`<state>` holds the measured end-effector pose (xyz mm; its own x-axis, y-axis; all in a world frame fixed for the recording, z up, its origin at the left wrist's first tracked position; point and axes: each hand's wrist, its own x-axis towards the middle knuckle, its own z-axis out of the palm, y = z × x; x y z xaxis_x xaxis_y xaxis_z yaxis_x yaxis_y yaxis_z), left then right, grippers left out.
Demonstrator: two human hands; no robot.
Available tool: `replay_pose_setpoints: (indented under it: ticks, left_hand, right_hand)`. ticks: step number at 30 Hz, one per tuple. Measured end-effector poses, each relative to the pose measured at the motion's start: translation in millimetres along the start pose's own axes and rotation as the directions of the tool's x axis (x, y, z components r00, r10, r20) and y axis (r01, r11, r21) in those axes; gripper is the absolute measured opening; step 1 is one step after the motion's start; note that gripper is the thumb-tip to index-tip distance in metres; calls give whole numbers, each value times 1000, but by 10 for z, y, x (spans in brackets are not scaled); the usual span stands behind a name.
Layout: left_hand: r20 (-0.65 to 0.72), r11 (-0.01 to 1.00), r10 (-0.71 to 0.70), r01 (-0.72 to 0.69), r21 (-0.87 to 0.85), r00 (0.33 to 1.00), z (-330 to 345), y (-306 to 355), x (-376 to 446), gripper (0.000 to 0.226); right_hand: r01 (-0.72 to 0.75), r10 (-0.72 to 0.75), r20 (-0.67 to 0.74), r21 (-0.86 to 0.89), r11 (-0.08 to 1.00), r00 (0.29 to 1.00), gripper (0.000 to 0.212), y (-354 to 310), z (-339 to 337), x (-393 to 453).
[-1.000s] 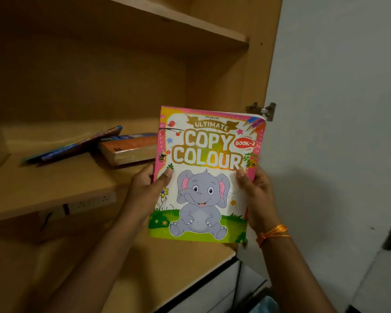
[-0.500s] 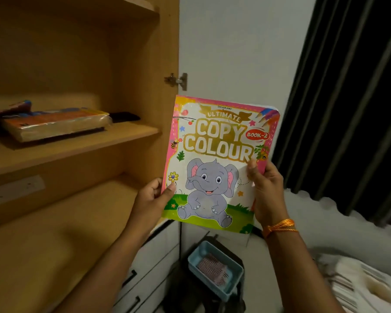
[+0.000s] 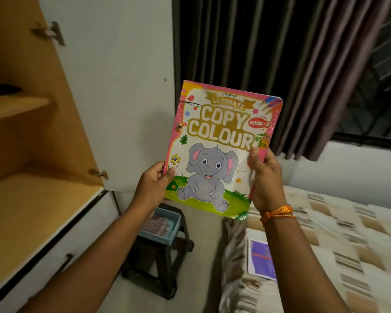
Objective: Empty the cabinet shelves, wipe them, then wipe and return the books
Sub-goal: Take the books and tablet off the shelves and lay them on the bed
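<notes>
From the head camera, the thin, glossy paper colouring book with a pink border and a grey cartoon elephant on its cover (image 3: 221,150) is held upright and facing the wearer, slightly tilted, out in the air in front of the dark pleated curtain (image 3: 280,53) and clear of the cabinet. The left hand (image 3: 154,184) pinches the lower left edge, thumb on the cover and fingers curled behind; the right hand (image 3: 265,181), with an orange thread band at its wrist, clamps the lower right edge the same way. Holding it by both side edges probably keeps so limp a book flat and its cover readable, and spares the faces for wiping. The book thus sits between the two hands and rises above them, its top corners free. To the left stands the open wooden cabinet with pale brown shelves (image 3: 32,195); the lower shelf shows bare board, and a dark object I cannot identify lies on the upper one. Below the book a light blue plastic tray (image 3: 165,224) rests on a dark stool, and to the right a bed with a beige patterned cover (image 3: 348,233) carries a purple-and-white booklet (image 3: 261,258). I judge the book is bound for that bed as part of emptying.
</notes>
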<state>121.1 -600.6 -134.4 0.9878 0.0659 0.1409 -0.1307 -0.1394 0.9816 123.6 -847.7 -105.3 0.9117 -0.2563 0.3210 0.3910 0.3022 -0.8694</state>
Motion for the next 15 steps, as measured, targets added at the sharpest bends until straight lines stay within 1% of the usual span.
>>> replay_pose_setpoints:
  ticks: [1,3,5,6,11,14,15]
  left_hand:
    - [25,1000,-11,12,-6,1000,142,-16,-20,13]
    - [77,999,-27,29,-17,997,398,-33,-43,13]
    - [149,999,-44,47,-17,988,702,-67,-46,13]
    - [173,999,-50,52,-8,984,794,-84,-47,13]
    - [328,994,-107,97,47,939,1528,-229,-12,13]
    - [400,994,-112,104,42,910,1965,-288,14,13]
    - [428,993,-115,109,39,896,2089,-306,33,13]
  right_hand:
    - [3,-3,-32,-1,1000,999,9,-35,-153,-40]
    - [14,-19,-97,-47,999,995,14,-107,-394,-122]
    - [31,-46,-153,-102,994,987,13,-182,-691,-218]
    - [23,-40,-165,-107,994,986,12,-201,-776,-259]
    - [-58,7,-313,-153,986,950,16,-336,-1445,-456]
    - [-95,20,-413,-162,982,910,28,-422,-1784,-520]
    - [-106,21,-448,-166,980,894,28,-432,-1879,-529]
